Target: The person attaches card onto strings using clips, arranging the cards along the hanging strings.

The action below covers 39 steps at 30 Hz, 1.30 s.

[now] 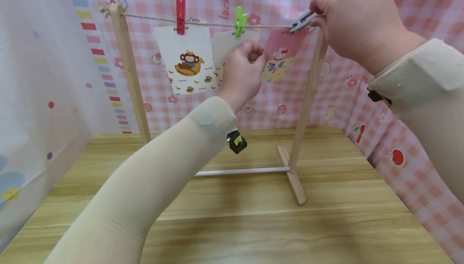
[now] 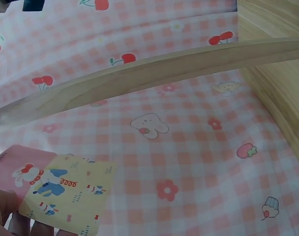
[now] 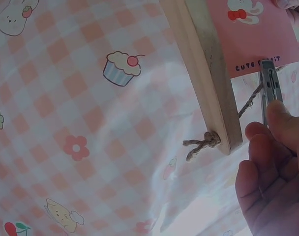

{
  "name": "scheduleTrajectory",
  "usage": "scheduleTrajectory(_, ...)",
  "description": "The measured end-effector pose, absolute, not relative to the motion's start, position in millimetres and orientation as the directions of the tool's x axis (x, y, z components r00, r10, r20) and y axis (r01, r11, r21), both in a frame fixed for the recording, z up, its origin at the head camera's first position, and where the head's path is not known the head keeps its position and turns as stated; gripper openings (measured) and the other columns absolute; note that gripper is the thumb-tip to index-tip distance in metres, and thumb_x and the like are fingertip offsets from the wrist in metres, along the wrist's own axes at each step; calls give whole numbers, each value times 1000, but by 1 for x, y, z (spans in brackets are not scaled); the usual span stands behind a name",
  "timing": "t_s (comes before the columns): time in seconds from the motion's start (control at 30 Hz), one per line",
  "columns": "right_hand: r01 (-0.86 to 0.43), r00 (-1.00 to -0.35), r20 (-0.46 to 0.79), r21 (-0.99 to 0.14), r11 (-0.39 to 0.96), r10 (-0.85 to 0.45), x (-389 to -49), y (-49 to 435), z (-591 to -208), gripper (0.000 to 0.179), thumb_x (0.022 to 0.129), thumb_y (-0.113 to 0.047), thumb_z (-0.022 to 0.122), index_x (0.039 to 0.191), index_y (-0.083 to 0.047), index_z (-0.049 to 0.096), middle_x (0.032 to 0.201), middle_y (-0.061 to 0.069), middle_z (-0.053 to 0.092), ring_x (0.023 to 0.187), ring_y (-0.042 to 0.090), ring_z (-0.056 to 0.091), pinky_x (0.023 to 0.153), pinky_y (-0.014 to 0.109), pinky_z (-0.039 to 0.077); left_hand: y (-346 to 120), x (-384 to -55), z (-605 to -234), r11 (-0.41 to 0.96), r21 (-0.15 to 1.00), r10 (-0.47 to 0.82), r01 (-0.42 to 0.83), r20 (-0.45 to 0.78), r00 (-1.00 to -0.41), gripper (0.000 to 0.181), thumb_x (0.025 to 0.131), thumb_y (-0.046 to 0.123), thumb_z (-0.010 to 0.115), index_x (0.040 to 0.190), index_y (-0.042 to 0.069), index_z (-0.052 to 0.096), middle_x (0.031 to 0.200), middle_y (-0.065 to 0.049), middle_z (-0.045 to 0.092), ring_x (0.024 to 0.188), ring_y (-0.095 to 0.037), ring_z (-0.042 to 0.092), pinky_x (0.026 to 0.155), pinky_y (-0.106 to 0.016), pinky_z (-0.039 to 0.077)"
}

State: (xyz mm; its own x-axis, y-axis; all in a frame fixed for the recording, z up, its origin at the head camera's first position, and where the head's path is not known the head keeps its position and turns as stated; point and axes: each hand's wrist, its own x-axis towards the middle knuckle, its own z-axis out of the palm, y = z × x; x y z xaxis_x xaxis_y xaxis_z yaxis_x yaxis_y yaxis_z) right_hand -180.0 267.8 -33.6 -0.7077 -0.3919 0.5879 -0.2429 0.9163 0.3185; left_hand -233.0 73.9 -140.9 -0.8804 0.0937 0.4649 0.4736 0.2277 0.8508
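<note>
A pink and yellow card [image 1: 290,46] with a rabbit drawing hangs at the right end of a twine line [image 1: 275,26]. My left hand [image 1: 243,73] pinches its left edge, thumb in front and fingers behind in the left wrist view. My right hand [image 1: 359,24] pinches the handle end of a grey clothespin [image 1: 301,21]. In the right wrist view the tip of the clothespin [image 3: 270,73] overlaps the card's top edge by the printed lettering. Left of this card, a green clothespin [image 1: 240,22] holds a pale card [image 1: 225,44], partly hidden behind my left hand.
A red clothespin [image 1: 180,16] holds a white monkey card [image 1: 188,60] on the line. Two wooden posts, left [image 1: 130,71] and right [image 1: 308,99], carry the twine; a white rod [image 1: 243,171] joins them low down. The frame stands on a wooden table [image 1: 253,223] before checked cloth.
</note>
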Motion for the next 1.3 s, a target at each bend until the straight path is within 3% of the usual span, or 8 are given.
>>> scheduleTrajectory(0.47,-271,-654,603,377,885,-457,-180,259,-32,20,108,-18,61,116,-2,69,109,23,75,93,45,68,80,64,55,74,-233,-143,247,844,106,475,464,-879,11,108,24,61,114,17,67,109,4,70,105,-9,67,90,-24,56)
scheduleTrajectory(1.3,-290,-719,521,375,880,-459,-183,255,-27,13,107,-6,54,111,-2,67,115,23,72,99,44,67,83,65,54,76,-233,-144,249,861,105,444,432,-896,10,108,26,61,112,19,67,107,5,68,100,-10,63,85,-25,54)
